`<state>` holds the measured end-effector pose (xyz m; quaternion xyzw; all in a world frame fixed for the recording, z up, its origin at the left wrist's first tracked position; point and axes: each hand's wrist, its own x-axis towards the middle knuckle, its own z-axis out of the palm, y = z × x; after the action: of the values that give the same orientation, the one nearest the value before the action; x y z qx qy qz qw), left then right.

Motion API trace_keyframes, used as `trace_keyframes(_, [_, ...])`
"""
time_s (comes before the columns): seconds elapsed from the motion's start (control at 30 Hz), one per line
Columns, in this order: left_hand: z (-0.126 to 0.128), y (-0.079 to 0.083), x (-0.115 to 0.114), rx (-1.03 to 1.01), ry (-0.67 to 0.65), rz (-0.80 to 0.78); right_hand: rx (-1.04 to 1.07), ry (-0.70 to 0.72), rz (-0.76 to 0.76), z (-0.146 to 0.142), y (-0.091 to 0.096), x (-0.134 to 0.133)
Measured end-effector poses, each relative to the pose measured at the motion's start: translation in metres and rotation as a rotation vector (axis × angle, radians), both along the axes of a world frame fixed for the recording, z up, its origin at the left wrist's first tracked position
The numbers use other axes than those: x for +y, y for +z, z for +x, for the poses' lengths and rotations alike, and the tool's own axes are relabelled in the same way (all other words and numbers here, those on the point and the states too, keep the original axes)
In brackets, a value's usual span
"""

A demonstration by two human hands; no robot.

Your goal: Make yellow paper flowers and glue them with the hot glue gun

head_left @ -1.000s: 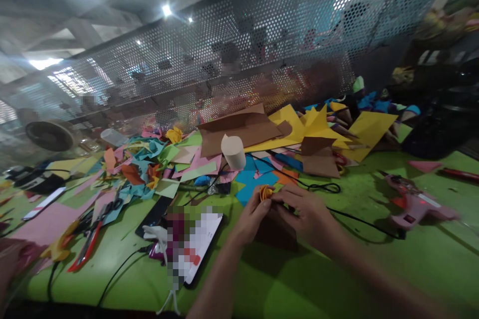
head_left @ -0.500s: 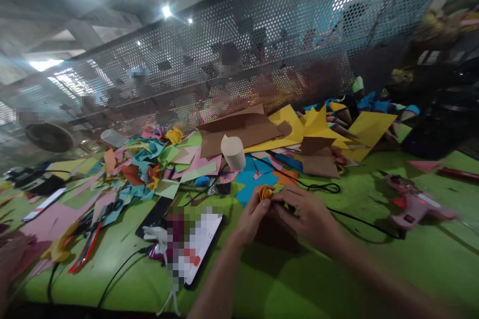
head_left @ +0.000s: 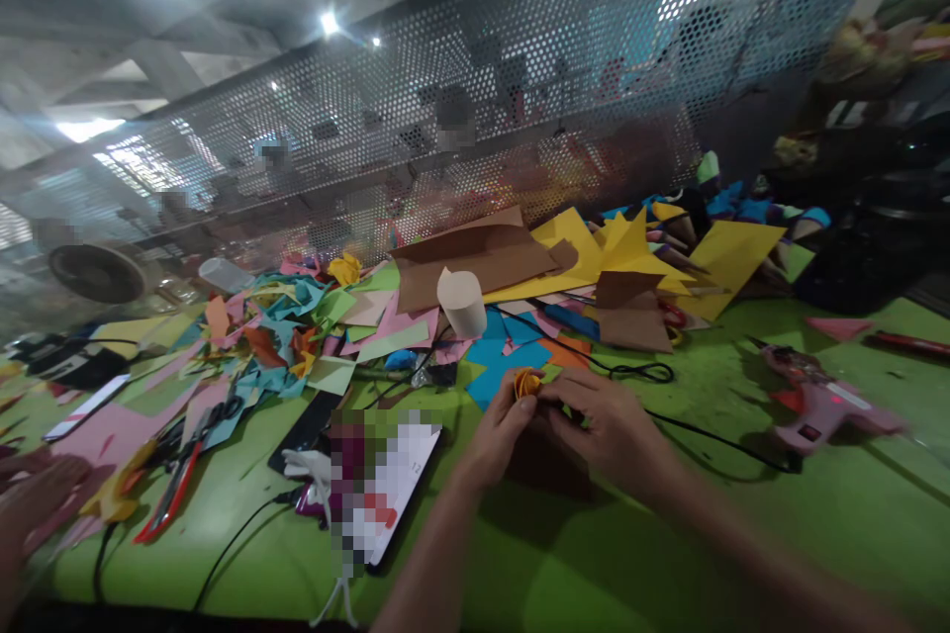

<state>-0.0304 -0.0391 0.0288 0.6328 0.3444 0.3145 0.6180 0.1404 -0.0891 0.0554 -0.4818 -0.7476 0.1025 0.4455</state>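
My left hand (head_left: 496, 437) is closed in a pinch on a small orange-yellow rolled paper flower (head_left: 527, 382), its thumb on the near side. From the right, my right hand (head_left: 605, 420) meets the same flower, fingertips closed against its side; its lower part is hidden by my fingers. A dark brown shape (head_left: 549, 460), perhaps paper, shows beneath my hands; I cannot tell whether I touch it. Blue paper pieces (head_left: 486, 371) lie just beyond my left hand. To the right rests a pink glue gun (head_left: 831, 406) with a lit red light.
A white paper roll (head_left: 464, 305) stands before brown sheets (head_left: 475, 257) and yellow paper (head_left: 723, 267). At left lie a phone (head_left: 405, 490), red-handled scissors (head_left: 174, 495), a yellow glue gun (head_left: 126, 485) and heaped scraps (head_left: 286, 321). Another person's hand (head_left: 37, 495) is at the left edge.
My hands and the flower have hardly moved. At the left edge, the other person's hand has shifted to the right over the pink paper.
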Motion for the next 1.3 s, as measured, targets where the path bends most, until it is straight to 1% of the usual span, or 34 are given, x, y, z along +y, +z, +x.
trace_keyframes(0.13, [0.0002, -0.0003, -0.0002, 0.000, 0.017, 0.012, 0.016, 0.020, -0.003, 0.0001, 0.0019, -0.0002])
trace_keyframes(0.33, [-0.0008, 0.0004, -0.0002, -0.005, 0.001, 0.019, -0.052, -0.014, 0.007, -0.0001, 0.0010, -0.0005])
trace_keyframes(0.5, [-0.0015, 0.0000, -0.0002, -0.004, 0.009, 0.017, -0.093, -0.050, 0.045, -0.0003, -0.0016, -0.0007])
trace_keyframes(0.73, [-0.0002, -0.0001, -0.0008, -0.075, 0.028, 0.032, -0.138, -0.106, 0.113, 0.0003, -0.0038, -0.0008])
trace_keyframes(0.8, [-0.0001, -0.0012, -0.0007, -0.088, 0.021, 0.063, -0.139, -0.142, 0.140, 0.0001, -0.0047, -0.0009])
trace_keyframes(0.9, [0.0005, -0.0028, -0.0005, -0.100, 0.016, 0.165, -0.145, -0.179, 0.187, -0.0002, -0.0062, -0.0013])
trace_keyframes(1.1, [0.0008, -0.0001, -0.0021, 0.004, 0.076, 0.369, -0.127, -0.162, 0.181, -0.0009, -0.0051, -0.0051])
trace_keyframes(1.2, [-0.0002, 0.0029, -0.0042, 0.041, 0.099, 0.407, -0.105, -0.159, 0.195, -0.0021, -0.0026, -0.0076])
trace_keyframes(1.3, [-0.0006, 0.0038, -0.0054, 0.032, 0.112, 0.418, -0.081, -0.143, 0.224, -0.0032, -0.0004, -0.0088])
